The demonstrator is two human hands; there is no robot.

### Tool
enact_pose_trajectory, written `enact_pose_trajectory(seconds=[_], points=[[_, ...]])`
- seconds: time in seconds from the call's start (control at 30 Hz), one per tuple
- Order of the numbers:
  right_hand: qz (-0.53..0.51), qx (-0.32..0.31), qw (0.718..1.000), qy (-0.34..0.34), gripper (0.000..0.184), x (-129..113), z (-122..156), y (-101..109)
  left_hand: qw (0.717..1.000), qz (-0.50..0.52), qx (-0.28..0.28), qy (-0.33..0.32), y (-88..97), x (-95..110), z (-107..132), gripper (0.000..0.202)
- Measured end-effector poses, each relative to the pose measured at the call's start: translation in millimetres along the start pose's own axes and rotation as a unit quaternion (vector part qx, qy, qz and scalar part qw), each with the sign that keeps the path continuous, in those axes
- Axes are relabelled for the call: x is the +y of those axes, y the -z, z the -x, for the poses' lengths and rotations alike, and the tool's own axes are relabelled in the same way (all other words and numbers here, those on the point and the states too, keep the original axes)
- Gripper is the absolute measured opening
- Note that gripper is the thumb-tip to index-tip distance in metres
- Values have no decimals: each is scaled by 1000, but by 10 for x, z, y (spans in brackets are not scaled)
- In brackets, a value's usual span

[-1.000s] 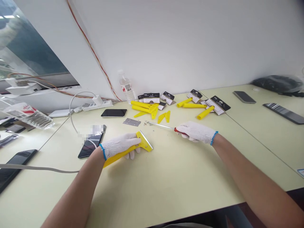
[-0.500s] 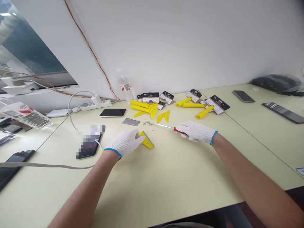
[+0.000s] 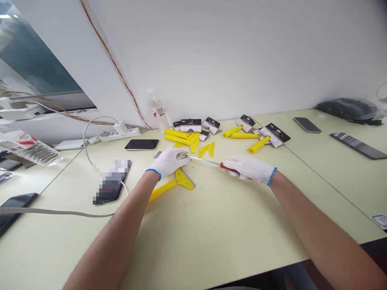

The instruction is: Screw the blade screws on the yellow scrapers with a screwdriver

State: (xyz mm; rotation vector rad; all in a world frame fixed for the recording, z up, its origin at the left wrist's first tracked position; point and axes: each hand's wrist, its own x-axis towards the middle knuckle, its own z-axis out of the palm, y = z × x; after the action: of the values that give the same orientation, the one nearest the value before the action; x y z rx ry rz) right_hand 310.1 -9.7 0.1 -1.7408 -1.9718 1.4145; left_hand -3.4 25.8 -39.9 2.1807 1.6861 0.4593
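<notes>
On our pale table (image 3: 211,241) the yellow scraper (image 3: 180,181) lies flat, held by neither hand. Well beyond the scraper sit more yellow handles (image 3: 178,135) and black-topped cards (image 3: 190,125). Our gloved right hand (image 3: 249,169), to the right of the scraper, has its fingers closed around the red grip of a screwdriver (image 3: 202,160). Our gloved left hand (image 3: 169,162), just beyond the scraper, has its fingers curled near the screwdriver's tip; we cannot tell if they pinch anything. A metal blade (image 3: 157,154) shows just behind that hand.
</notes>
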Motion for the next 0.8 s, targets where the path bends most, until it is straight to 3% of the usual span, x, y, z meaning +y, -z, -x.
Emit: enact_pose_trajectory(seconds=[0.2,0.53,0.8], points=[[-45,-23,998,-22,33,39,-30,7,999,37,-20,-4,-33,-77,-127,41],[-48,-9,999,-23,35,79,-27,76,999,1,-32,-6,-32,-71,-151,35],[-6,20,999,-38,35,92,-16,143,1000,21,-8,19,143,-27,-23,49]])
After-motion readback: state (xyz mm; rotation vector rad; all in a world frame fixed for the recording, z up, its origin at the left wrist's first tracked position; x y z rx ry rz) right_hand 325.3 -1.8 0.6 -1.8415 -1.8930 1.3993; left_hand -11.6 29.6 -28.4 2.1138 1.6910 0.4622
